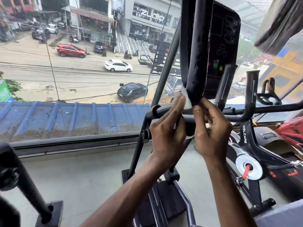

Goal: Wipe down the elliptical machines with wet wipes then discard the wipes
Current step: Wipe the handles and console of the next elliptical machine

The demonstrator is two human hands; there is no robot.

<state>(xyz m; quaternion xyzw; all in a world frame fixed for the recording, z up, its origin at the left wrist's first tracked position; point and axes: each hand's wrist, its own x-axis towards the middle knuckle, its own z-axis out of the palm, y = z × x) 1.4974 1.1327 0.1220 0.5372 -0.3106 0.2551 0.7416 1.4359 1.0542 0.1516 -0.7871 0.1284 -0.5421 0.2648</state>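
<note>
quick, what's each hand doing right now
left hand: grips the wipe, pressing it on the black handle.
right hand: fingers curled at the handle's lower end; grip cannot be told.

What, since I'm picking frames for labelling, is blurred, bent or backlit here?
Head view: the wide-angle lens bows the blue roof and window ledge; daylight from the window leaves the console and handlebar dark, with little detail; the curtain at top right is smeared; the left hand, right hand and wet wipe are fairly sharp.
</note>
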